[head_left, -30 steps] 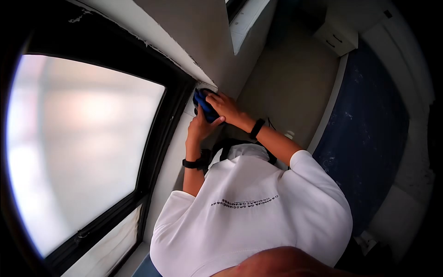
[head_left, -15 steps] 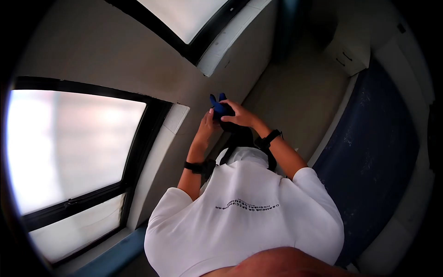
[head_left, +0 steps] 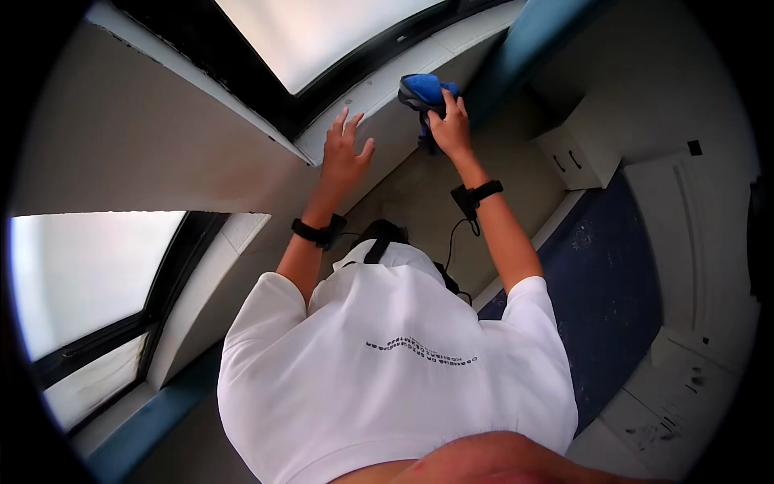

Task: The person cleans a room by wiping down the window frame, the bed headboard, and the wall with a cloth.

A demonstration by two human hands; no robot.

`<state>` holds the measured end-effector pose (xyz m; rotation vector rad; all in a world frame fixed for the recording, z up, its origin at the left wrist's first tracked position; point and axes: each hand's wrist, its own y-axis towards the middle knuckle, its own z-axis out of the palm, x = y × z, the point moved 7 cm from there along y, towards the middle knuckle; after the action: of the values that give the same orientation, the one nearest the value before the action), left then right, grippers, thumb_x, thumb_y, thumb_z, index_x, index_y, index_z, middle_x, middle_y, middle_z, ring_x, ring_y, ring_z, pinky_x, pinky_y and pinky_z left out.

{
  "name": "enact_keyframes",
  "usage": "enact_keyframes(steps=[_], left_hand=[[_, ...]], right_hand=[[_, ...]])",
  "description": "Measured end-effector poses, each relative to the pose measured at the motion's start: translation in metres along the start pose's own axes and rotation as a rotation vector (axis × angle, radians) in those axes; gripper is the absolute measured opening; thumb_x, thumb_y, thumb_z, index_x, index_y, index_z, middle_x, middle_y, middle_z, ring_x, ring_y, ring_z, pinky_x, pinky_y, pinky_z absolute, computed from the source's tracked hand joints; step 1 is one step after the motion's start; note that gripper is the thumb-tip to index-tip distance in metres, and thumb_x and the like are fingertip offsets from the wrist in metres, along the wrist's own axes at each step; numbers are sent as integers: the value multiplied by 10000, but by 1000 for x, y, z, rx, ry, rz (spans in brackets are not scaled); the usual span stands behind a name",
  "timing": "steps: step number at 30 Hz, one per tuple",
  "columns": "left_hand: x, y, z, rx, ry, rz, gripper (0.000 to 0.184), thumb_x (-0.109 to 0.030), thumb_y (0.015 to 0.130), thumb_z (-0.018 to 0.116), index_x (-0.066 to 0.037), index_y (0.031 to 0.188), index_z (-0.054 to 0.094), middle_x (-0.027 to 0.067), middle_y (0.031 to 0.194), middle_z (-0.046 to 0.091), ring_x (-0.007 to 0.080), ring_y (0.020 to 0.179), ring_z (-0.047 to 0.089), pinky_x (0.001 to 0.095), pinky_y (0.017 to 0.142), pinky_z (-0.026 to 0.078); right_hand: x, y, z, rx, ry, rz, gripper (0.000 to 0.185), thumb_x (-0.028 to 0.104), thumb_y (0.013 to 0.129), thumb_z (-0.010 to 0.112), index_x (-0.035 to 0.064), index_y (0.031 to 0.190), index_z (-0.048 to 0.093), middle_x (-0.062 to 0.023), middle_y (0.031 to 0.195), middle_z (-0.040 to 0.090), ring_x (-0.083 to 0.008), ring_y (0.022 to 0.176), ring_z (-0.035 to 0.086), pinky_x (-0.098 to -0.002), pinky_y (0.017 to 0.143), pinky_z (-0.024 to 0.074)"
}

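A blue and dark grey cloth (head_left: 430,89) is in the grip of my right hand (head_left: 453,129), with part of it hanging below the fingers. It is held up beside the white window sill (head_left: 387,85). To the left, my left hand (head_left: 344,157) is raised with its fingers spread and nothing in it, just short of the sill's near end. Black bands with small boxes are strapped round both wrists.
Two dark-framed windows stand at the left (head_left: 105,274) and top (head_left: 322,32), with a wall corner between them. A blue curtain (head_left: 524,48) hangs beyond the cloth. A white cabinet (head_left: 576,153) and a dark blue surface (head_left: 605,282) are at the right.
Both hands were together at the cloth. They have moved apart and up towards the upper window; my left hand has let go, and the cloth has gone with my right hand. The view has turned.
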<state>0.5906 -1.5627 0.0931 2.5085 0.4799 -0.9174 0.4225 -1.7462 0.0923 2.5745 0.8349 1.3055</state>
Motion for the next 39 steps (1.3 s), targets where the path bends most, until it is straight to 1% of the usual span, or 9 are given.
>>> enact_keyframes(steps=[3, 6, 9, 13, 15, 22, 29, 34, 39], left_hand=[[11, 15, 18, -46, 331, 19, 669, -245, 867, 691, -24, 1449, 445, 253, 1534, 364, 423, 1395, 381, 487, 1117, 361], [50, 23, 49, 58, 151, -113, 722, -235, 862, 693, 21, 1466, 391, 263, 1527, 369, 427, 1396, 378, 497, 1123, 343], [47, 17, 48, -101, 82, -98, 742, -215, 839, 699, -4, 1477, 382, 269, 1501, 399, 434, 1379, 394, 491, 1127, 337], [32, 20, 23, -97, -110, -55, 756, -168, 795, 693, -65, 1482, 397, 279, 1466, 429, 442, 1356, 411, 468, 1133, 344], [31, 22, 33, 58, -49, -48, 742, -162, 808, 683, -81, 1488, 396, 274, 1479, 414, 443, 1365, 399, 482, 1139, 334], [36, 10, 40, 63, 62, -94, 731, -155, 854, 675, -133, 1518, 370, 235, 1543, 345, 433, 1413, 344, 497, 1163, 300], [24, 26, 24, 12, 96, -229, 640, -141, 795, 724, -52, 1370, 457, 252, 1471, 414, 422, 1362, 404, 449, 1110, 380], [26, 44, 33, 93, 77, -396, 590, -136, 741, 743, 4, 1257, 494, 215, 1319, 519, 390, 1256, 479, 415, 1061, 416], [-13, 100, 89, -11, 209, -125, 479, -187, 719, 748, -29, 1104, 510, 187, 1041, 515, 383, 998, 520, 462, 882, 451]], right_hand=[[-3, 58, 5, 41, -175, -54, 498, 170, 842, 645, 89, 1328, 571, -275, 1230, 557, -479, 1110, 551, -514, 976, 466], [-8, 53, 60, 382, -251, 78, 520, 343, 878, 611, 130, 1350, 565, -278, 1230, 583, -471, 1094, 592, -521, 953, 484], [13, 11, 107, 466, -277, -43, 590, 399, 853, 653, 153, 1371, 512, -269, 911, 704, -489, 870, 674, -562, 816, 541], [54, -15, 108, 677, -304, -271, 516, 388, 862, 673, 169, 1317, 567, -242, 829, 711, -452, 800, 699, -554, 741, 562], [53, 6, 102, 669, -341, -297, 448, 387, 865, 666, 162, 1250, 621, -233, 813, 711, -436, 807, 706, -544, 734, 563], [22, 89, 96, 582, -616, -318, 334, 350, 848, 650, 80, 1040, 690, -201, 814, 721, -429, 810, 711, -521, 721, 564], [80, 33, 154, 868, -256, -530, 235, 305, 818, 677, 108, 940, 712, -187, 816, 712, -407, 777, 704, -507, 701, 566], [62, 38, 138, 844, -199, -498, 359, 298, 805, 684, 159, 1136, 672, -212, 817, 705, -437, 770, 687, -535, 710, 553], [22, 67, 78, 562, -349, -510, 536, 106, 731, 793, 144, 1229, 599, -87, 1020, 683, -328, 981, 660, -448, 749, 571]])
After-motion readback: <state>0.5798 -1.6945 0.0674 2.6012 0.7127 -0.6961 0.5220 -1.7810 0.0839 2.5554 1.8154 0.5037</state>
